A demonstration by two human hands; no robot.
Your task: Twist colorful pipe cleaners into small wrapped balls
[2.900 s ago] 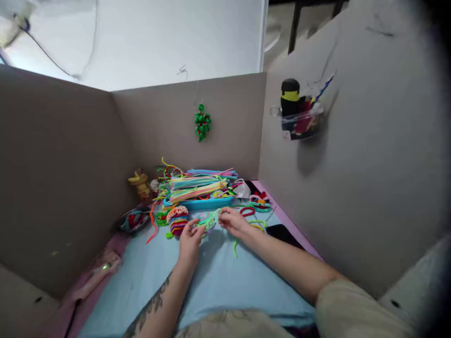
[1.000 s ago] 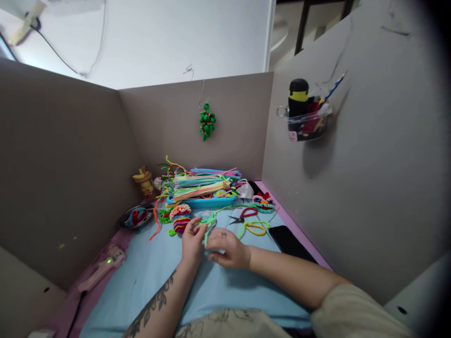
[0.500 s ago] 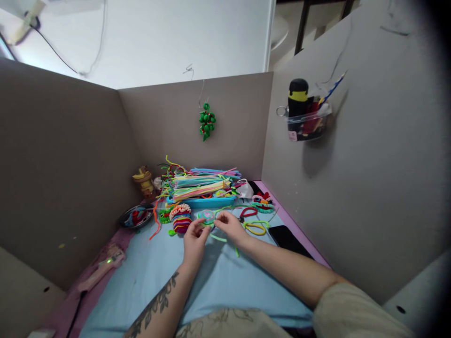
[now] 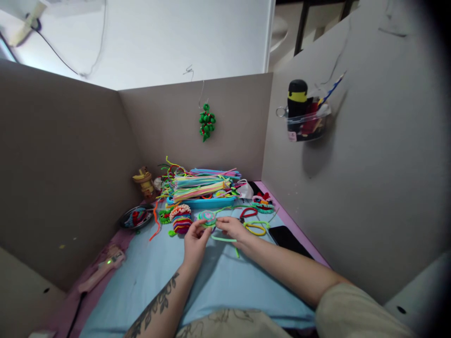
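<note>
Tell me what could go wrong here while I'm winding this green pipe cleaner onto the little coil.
The loose green pipe cleaner trails under your right hand, so it might snag or kink. The left hand pinches the small coil only at its edge, so that grip could slip and the coil loosen. The scissors lie just beyond your right hand, easy to bump.

One phone [image 4: 291, 239], one scissors [image 4: 246, 213], one metal dish [image 4: 136, 218], two hands [image 4: 195, 241].
</note>
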